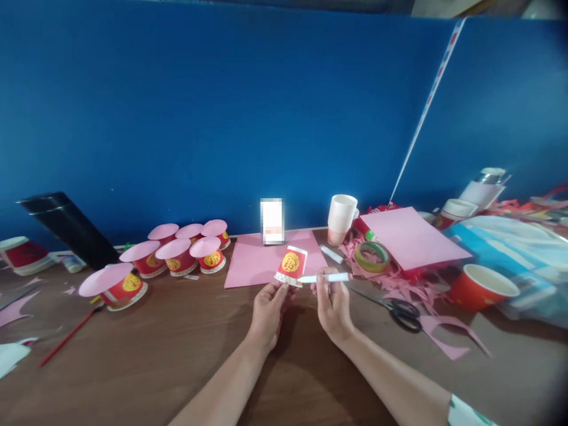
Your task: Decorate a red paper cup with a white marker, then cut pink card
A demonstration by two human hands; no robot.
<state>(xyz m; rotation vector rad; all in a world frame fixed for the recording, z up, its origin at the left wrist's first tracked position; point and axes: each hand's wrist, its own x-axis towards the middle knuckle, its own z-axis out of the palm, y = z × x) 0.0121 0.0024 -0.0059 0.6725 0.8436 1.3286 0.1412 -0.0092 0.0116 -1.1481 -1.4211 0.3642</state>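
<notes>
Seven pink-topped cups (177, 257) on table (155, 349); left hand (268, 310) pinches one red paper cup (291, 265), right hand (332, 305) grips one white pen (326, 277) held level

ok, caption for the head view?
Left hand holds an upturned red paper cup; right hand holds a white pen-like stick by its rim.

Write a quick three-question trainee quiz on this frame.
1. True or false: the left hand holds a red cup.
2. The right hand grips a white stick. What lies on the table just right of that hand? A scissors B hammer C spoon
3. Fill in: the cups at left are topped with ___ discs.
Key: 1 true; 2 A; 3 pink.
</notes>
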